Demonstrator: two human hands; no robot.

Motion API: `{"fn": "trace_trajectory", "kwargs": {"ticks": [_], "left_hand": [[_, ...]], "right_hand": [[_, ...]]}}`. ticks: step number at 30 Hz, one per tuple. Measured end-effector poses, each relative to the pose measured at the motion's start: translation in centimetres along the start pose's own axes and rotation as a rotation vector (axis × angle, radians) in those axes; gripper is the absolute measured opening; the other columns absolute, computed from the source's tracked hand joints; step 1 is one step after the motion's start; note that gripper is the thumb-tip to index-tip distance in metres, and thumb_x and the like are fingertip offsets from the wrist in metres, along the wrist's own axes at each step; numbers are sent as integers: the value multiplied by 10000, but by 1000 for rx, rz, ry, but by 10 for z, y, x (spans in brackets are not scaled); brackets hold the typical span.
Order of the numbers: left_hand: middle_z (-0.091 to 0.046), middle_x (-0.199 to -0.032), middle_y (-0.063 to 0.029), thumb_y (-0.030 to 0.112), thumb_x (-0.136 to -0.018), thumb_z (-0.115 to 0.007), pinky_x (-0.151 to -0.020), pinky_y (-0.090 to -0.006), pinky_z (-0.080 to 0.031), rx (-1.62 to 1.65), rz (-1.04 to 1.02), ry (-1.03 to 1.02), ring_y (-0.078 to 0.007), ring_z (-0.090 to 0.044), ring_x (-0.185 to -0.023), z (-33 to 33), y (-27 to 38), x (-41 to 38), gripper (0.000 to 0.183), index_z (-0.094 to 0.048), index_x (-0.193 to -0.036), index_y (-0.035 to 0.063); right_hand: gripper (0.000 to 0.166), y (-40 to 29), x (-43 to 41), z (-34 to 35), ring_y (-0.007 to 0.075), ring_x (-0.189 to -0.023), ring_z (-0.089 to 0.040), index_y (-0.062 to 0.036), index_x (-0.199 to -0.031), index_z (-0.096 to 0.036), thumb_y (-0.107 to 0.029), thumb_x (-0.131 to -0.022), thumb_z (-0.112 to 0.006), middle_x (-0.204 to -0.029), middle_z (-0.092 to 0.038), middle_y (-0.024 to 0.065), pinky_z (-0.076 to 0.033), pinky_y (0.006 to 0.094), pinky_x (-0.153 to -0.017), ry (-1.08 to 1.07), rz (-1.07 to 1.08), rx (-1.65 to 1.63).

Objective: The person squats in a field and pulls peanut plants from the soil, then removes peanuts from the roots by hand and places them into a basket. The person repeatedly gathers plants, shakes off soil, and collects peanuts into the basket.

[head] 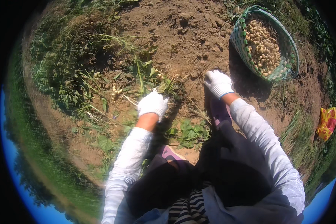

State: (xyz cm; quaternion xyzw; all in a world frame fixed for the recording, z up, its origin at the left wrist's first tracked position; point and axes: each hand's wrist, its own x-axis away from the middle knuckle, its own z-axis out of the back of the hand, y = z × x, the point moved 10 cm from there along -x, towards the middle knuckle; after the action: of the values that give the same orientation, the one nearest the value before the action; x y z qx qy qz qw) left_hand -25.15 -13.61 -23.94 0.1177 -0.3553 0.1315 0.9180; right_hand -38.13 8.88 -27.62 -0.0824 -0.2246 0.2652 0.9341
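Observation:
My left hand (153, 104), in a white knitted glove, is closed at the near edge of an uprooted peanut plant (140, 70). Pale dry stalks (130, 100) run in under its fingers, and its palm side is hidden. A few loose peanuts (116, 91) lie on the soil just left of it. My right hand (219, 81), gloved the same way, is low over bare soil, close to the toe of my right shoe (219, 110). Its fingers curl downward and away from me, so whatever may be in them is hidden.
A green and white woven basket (292, 46) partly filled with peanuts (261, 47) stands at upper right. Heaped peanut vines (61, 61) lie at left. Green leaves (189, 133) grow between my feet. A yellow and red packet (326, 123) lies at far right.

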Motion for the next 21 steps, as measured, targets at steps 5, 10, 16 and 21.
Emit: {"fn": "trace_trajectory", "kwargs": {"ticks": [5, 10, 16, 21], "left_hand": [[-658, -1138, -168, 448, -970, -501, -836, -459, -547, -57, 17, -105, -359, -670, -991, 5, 17, 5, 458, -639, -1177, 65], [-672, -1077, -201, 472, -954, -521, -819, -446, -545, 31, -16, -38, -361, -677, -953, 7, 19, 10, 495, -687, -1048, 15], [-581, -541, -127, 628, -889, -558, -561, -377, -480, 546, -52, -279, -240, -597, -519, 16, 16, 15, 697, -654, -671, -27], [-631, -640, -198, 589, -904, -541, -628, -407, -505, 396, -19, -154, -314, -638, -606, 10, 7, -1, 668, -663, -718, -40]], "right_hand": [[325, -5, -7, -1, 333, -892, -667, -107, -1020, -618, -407, -895, -629, -905, -675, 156, -526, 464, -749, -48, -27, -53], [258, 9, -6, -9, 284, -827, -682, -99, -1023, -660, -326, -909, -614, -824, -676, 128, -530, 413, -720, -69, -44, -480], [290, -39, 38, -10, 167, -662, -587, -23, -1252, -518, -58, -968, -566, -846, -620, 83, -504, 329, -552, -591, -446, -1956], [254, -26, 18, 28, 67, -603, -530, -36, -1184, -621, -162, -964, -609, -774, -595, 9, -430, 230, -498, -281, -228, -1533]]}}
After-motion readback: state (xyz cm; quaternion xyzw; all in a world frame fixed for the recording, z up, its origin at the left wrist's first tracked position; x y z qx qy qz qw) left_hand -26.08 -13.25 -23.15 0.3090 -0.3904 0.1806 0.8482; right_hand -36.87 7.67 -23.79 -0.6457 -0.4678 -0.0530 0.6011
